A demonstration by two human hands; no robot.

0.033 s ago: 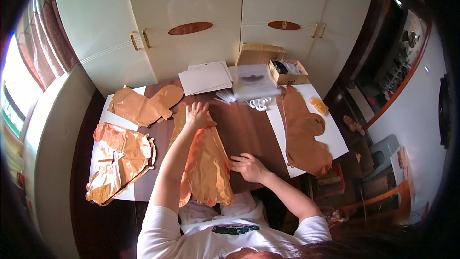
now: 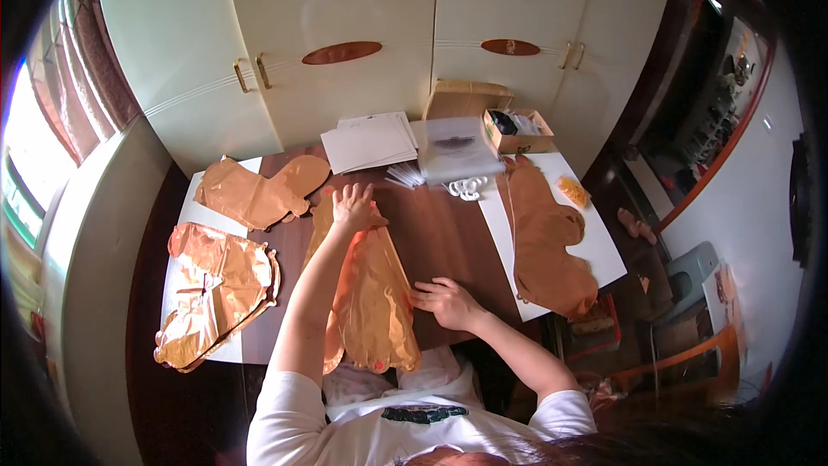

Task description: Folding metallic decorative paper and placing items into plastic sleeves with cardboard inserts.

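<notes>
Gold foil balloon (image 2: pixel 377 298), deflated, lies flat at the desk's (image 2: pixel 448 242) near edge, centre. Left hand (image 2: pixel 354 207) presses its far end, fingers spread open. Right hand (image 2: pixel 444 302) rests flat on its right edge, fingers open, gripping nothing. More foil balloons (image 2: pixel 220 289) at the left edge; cardboard box (image 2: pixel 516 131) at far right corner.

A cream wardrobe (image 2: pixel 362 43) with brass handles (image 2: pixel 250 74) and oval brown inlays fills twelve o'clock behind the dark wooden desk (image 2: pixel 440 229). Daylight enters through a curtained window (image 2: pixel 26 164) at nine o'clock. At three o'clock stands a dark-framed doorway (image 2: pixel 707 112); a wooden chair (image 2: pixel 690 362) sits at four o'clock.
</notes>
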